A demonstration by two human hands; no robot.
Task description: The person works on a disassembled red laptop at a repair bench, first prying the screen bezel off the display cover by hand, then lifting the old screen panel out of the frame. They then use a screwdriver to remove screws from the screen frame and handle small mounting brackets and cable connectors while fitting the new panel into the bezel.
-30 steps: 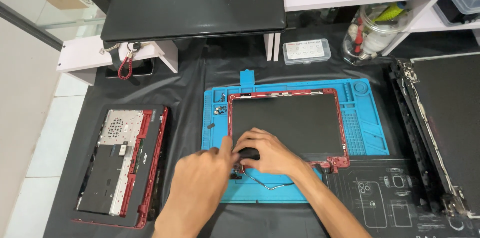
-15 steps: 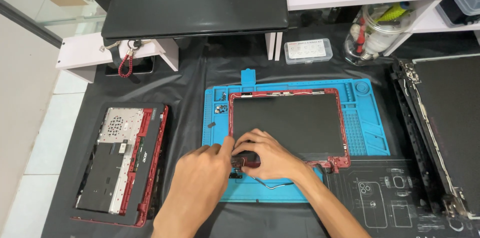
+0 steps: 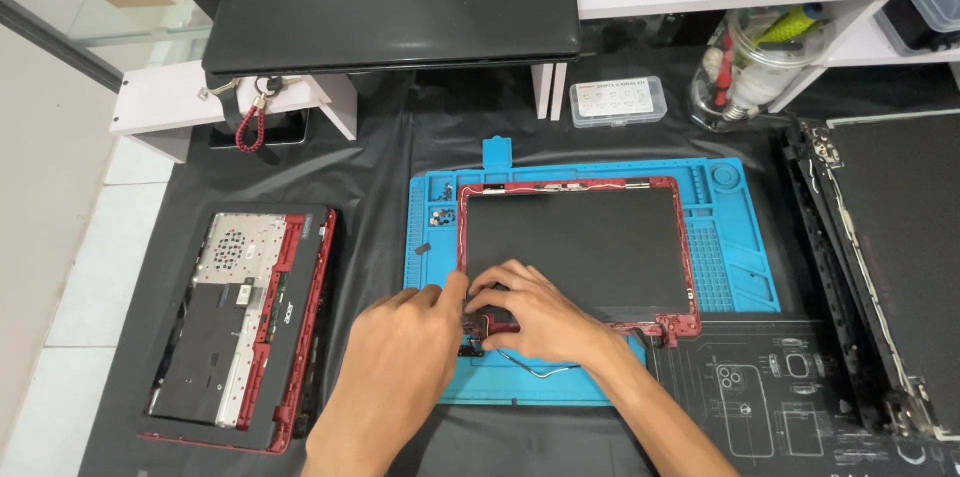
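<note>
Your left hand (image 3: 400,357) and right hand (image 3: 530,317) meet at the lower left corner of the red-framed laptop screen lid (image 3: 575,249), which lies face down, dark back panel up, on the blue silicone repair mat (image 3: 725,257) in the middle of the black-covered bench. Your left hand is pinching with thumb and forefinger at the small dark hinge part (image 3: 472,329) on that corner; your right hand curls over the same spot, fingertips pressing on the frame's edge, though exactly what it grips is hidden beneath the fingers. A thin grey cable (image 3: 540,369) trails loose from under your right wrist across the mat. As for progress, I judge the teardown well along: the red laptop base (image 3: 235,327) sits apart to your left, opened so its silver metal plate shows, and the lid is already separated from it. The lid's frame, its top-edge wiring and the right-hand hinge appear to be in place still, so the lower left corner looks like the part being worked. A closed black laptop (image 3: 395,2) rests on the white stand above, untouched.
</note>
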